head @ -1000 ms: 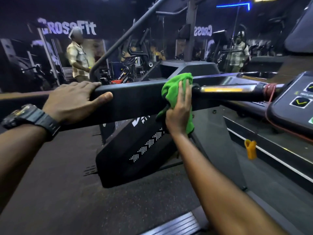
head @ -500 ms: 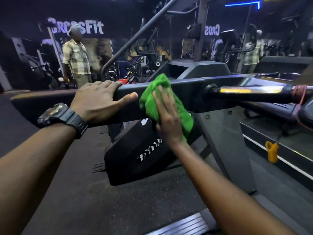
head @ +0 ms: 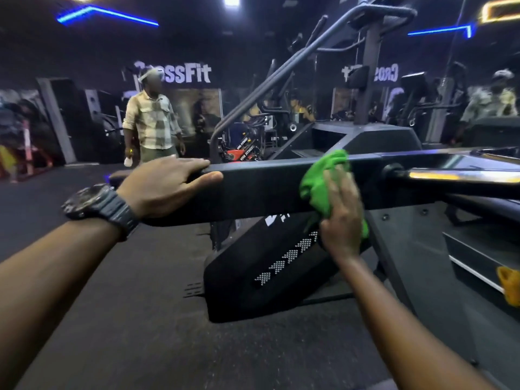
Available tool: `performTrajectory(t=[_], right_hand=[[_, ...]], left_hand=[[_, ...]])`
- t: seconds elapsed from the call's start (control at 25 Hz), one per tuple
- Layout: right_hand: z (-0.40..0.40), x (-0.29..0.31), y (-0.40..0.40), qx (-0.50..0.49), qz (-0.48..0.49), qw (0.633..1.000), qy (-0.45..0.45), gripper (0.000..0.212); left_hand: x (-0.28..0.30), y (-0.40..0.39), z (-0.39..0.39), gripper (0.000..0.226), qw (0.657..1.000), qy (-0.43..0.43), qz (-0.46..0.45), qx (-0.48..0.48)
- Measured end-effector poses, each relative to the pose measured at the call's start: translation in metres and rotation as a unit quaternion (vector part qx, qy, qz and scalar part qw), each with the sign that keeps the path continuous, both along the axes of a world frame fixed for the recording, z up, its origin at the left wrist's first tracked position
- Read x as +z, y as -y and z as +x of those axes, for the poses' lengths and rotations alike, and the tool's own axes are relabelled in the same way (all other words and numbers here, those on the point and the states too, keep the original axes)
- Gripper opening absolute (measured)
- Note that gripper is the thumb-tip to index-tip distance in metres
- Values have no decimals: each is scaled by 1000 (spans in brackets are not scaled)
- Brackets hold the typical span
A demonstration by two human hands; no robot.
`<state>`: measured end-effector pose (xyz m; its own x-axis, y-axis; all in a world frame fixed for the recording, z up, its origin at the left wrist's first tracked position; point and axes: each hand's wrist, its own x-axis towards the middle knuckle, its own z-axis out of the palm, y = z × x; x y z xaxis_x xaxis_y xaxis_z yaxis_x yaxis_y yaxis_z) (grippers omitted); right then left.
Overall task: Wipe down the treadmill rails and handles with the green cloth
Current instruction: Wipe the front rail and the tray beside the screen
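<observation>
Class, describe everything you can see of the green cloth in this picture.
The green cloth is bright green, soft and fuzzy-looking, probably microfibre. It is bunched and folded, not spread flat. It drapes over the top edge and near side of the black treadmill rail, close to where the shiny handle bar joins. The right hand presses it flat-palmed against the rail, covering its lower right part; a green edge peeks out beyond the hand. The left hand does not touch it.
</observation>
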<state>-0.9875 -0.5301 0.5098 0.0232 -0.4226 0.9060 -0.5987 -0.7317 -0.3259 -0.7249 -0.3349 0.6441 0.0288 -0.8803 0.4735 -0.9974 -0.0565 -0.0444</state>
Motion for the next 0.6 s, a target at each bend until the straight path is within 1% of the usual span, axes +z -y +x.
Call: performTrajectory(t=[0.04, 0.08, 0.12, 0.16, 0.2, 0.24, 0.28, 0.32, 0.36, 0.4, 0.44, 0.48, 0.52, 0.56, 0.6], right_hand=[[0, 13, 4, -27, 57, 992, 109, 96], [14, 27, 1, -44, 99, 975, 194, 95], [36, 39, -13, -39, 110, 967, 228, 94], [61, 44, -34, -26, 90, 974, 207, 92], [82, 36, -53, 5, 39, 991, 130, 88], [96, 21, -64, 39, -42, 998, 25, 82], [99, 6, -68, 64, -115, 989, -72, 73], [91, -6, -62, 71, -165, 973, -142, 65], [76, -10, -53, 57, -184, 967, -168, 62], [64, -10, -43, 25, -161, 977, -138, 67], [57, -2, -37, -9, -107, 992, -61, 75], [60, 11, -38, -27, -42, 998, 26, 83], [78, 22, -48, -17, -4, 997, 80, 86], [103, 33, -68, 14, -13, 997, 75, 82], [130, 33, -90, 55, -62, 997, 2, 74]], left_hand=[[-4, -12, 11, 106, 1000, -4, -25, 18], [-9, -20, 18, 103, 999, -18, -44, 24], [-14, -23, 20, 98, 997, -32, -59, 22], [-15, -22, 18, 92, 996, -47, -68, 19], [-14, -21, 16, 87, 995, -69, -72, 18], [-11, -22, 17, 84, 993, -90, -70, 14], [-8, -26, 20, 82, 992, -108, -62, 13], [-6, -32, 27, 81, 991, -120, -56, 19], [-6, -40, 34, 81, 990, -124, -58, 28], [-8, -47, 41, 81, 989, -124, -68, 34], [-10, -51, 44, 81, 988, -131, -79, 35], [-13, -52, 44, 80, 985, -144, -89, 37], [-14, -50, 44, 80, 982, -157, -97, 45], [-14, -49, 42, 81, 980, -167, -98, 54], [-12, -49, 40, 83, 977, -180, -95, 60]])
